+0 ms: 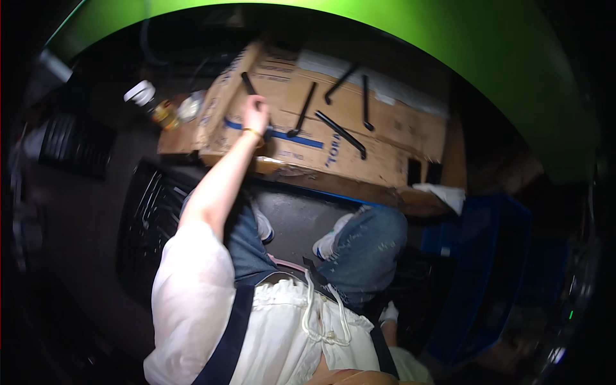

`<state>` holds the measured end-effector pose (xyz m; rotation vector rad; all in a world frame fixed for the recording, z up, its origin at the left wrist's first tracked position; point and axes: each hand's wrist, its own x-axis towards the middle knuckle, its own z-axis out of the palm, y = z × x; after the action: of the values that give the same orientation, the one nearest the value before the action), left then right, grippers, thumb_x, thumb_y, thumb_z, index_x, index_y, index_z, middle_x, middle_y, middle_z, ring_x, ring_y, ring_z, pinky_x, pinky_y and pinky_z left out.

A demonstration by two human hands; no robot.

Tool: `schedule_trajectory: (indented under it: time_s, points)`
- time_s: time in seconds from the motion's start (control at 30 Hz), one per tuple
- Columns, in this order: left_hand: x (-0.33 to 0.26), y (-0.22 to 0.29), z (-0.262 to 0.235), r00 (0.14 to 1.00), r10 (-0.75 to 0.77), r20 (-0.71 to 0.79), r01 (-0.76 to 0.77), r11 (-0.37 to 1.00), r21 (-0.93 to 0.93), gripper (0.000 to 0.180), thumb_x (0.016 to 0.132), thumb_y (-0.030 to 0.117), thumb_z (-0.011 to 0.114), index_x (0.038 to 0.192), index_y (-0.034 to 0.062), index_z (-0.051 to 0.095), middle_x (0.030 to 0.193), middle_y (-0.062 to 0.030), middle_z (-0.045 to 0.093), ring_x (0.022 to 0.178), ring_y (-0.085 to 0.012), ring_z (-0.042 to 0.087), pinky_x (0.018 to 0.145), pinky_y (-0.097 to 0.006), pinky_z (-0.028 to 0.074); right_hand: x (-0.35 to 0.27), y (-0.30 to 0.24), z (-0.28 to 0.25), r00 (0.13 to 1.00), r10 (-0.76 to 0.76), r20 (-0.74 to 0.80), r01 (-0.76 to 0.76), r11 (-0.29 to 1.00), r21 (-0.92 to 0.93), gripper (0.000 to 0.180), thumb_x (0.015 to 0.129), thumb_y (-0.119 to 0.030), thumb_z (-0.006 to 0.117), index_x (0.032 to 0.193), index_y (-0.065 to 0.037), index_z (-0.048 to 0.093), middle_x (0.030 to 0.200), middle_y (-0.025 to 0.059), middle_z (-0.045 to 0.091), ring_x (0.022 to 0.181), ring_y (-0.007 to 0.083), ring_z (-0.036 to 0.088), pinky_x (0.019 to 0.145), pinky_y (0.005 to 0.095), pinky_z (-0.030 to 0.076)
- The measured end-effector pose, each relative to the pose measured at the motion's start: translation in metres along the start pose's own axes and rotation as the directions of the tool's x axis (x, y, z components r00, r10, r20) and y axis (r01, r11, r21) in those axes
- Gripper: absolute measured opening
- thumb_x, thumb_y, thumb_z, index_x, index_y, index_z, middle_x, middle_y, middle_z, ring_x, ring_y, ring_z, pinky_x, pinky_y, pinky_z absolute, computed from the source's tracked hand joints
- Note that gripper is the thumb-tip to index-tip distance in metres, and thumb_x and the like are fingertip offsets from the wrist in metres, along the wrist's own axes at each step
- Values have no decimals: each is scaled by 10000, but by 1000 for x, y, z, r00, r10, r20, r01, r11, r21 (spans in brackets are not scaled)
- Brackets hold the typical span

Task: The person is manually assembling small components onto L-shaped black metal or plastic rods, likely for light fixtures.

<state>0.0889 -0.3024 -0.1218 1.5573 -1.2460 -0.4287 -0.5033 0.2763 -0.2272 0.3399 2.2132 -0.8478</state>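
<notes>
My left hand [256, 114] is stretched over a flattened cardboard sheet [282, 144], closed around the lower end of a black bar [248, 83]. Several more black bars with a short bent end lie on the cardboard to its right. Among them are one upright bar [305, 109], one slanted bar [341, 133], one at the back [342, 83] and one at the right [366, 102]. Low at my right side, my right hand [389, 314] appears with a white covering on it. It is small and dim beside dark shapes, and its fingers do not show clearly.
A bottle with a white cap [140, 94] stands left of the cardboard. A black crate [151, 205] of dark parts is by my left leg. Blue bins [475, 256] stand at the right. A green machine panel [513, 70] arches overhead. White cloth or paper [444, 195] hangs at the cardboard's right corner.
</notes>
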Motion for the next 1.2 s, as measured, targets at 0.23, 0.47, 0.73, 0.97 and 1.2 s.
schedule_trajectory:
  time_s: [0.23,0.47,0.73,0.97,1.2]
  points:
    - [-39,88,-92,796,-283,535,600,486,-636,412,981,122,505,1379,19,482,1075,-116,638,852,-167,665,728,-258,573,-50,-32,16,999,30,13,-29,996,-88,404,924,-405,576,642,-122,514,488,8,441,334,146,377,326,315,256]
    - [-119,99,-116,668,-129,733,745,121,-657,583,965,107,496,1462,-97,268,1450,-202,431,901,-199,629,833,-255,551,-43,-13,5,999,27,26,-22,986,-165,445,919,-426,576,654,-68,579,570,94,575,456,252,555,423,393,414]
    - [-165,198,-121,624,-79,777,772,218,-597,462,957,168,484,1336,-95,486,1410,-188,501,900,-121,612,812,-215,522,-117,-76,24,727,-650,-222,493,718,-491,466,915,-419,565,979,37,638,987,279,653,984,468,595,831,494,476]
    - [-201,232,-108,176,307,935,984,-28,-176,568,965,250,539,1376,-123,414,1444,-261,429,789,-124,636,707,-203,548,-289,-191,109,368,-869,331,874,445,195,283,977,-190,565,1190,-17,633,914,-2,641,711,61,521,656,215,443]
    - [-231,226,-121,144,369,918,813,-573,103,590,990,294,494,1410,-99,363,1575,-229,168,1103,-295,628,951,-357,541,-358,-210,133,197,-553,809,631,703,327,368,1011,-297,528,1233,-8,580,831,-9,600,494,-12,354,428,152,257]
